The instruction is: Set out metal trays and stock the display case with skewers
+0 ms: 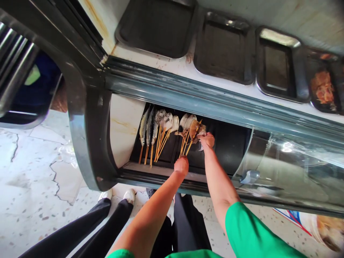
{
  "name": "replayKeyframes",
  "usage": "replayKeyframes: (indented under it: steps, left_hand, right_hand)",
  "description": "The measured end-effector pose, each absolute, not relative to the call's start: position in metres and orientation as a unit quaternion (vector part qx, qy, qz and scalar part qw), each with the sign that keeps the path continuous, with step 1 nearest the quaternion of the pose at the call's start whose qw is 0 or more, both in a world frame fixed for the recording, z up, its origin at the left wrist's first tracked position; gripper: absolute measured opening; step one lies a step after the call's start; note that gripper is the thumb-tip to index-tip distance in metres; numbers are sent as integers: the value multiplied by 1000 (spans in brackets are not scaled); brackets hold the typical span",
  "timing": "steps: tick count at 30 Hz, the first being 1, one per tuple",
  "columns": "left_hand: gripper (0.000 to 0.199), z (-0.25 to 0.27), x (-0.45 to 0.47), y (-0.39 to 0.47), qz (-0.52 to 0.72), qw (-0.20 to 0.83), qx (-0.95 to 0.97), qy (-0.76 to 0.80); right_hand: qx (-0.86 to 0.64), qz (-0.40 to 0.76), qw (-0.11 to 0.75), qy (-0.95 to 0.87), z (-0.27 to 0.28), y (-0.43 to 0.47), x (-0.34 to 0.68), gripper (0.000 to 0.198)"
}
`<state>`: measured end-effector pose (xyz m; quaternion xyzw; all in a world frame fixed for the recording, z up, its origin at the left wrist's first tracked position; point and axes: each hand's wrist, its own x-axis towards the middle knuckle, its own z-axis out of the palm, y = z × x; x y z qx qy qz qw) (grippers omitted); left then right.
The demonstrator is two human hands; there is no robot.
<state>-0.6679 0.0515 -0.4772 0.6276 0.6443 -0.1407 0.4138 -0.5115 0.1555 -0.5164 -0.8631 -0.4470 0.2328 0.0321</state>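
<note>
In the head view my left hand [181,165] is closed around the lower ends of thin wooden sticks belonging to skewered squid [188,121]. A brownish skewered piece of seafood [194,129] lies at the top of this bunch. My right hand [207,140] pinches the pale, floppy seafood at its right side; the fingertips are partly hidden. To the left, skewered whole fish [148,127] and another bunch of pale squid skewers [166,121] lie on a black tray [170,147], their sticks pointing towards me.
The display case has a dark curved side frame [90,143] and a glass panel [290,161] at right. Metal trays [224,50] line the ledge above; one at far right holds reddish food [321,87]. Another person's legs [104,218] stand at left, and a white bucket [313,224] at lower right.
</note>
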Motion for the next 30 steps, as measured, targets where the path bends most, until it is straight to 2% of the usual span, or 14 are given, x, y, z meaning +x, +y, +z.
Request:
replayKeyframes:
  steps: [6,11,13,16,21,26,28,30]
  left_hand:
    - [32,-490,-667,50,-151,424,628,635]
    - [25,-490,-678,48,-149,404,640,636]
    - [25,-487,-683,45,-150,391,647,638]
    - [26,-482,-692,40,-148,368,661,637]
    - [28,-478,-712,31,-134,353,689,618]
    - [31,-475,-727,29,-120,360,710,594]
    - [31,-474,-726,31,-118,368,718,579]
    - [31,-475,-721,37,-118,372,725,567]
  right_hand:
    - [-876,227,88,-417,-518,170,-518,41]
    - [-872,153,87,-458,-507,138,-548,51]
    - [-847,132,77,-509,-501,125,-568,48]
    - [-793,150,60,-587,-495,120,-598,34]
    - [-766,181,38,-615,-499,141,-619,21]
    - [-759,265,180,-566,-493,132,-597,27]
    - [-799,216,225,-515,-488,123,-577,30]
    - [-842,133,225,-472,-487,119,-556,28]
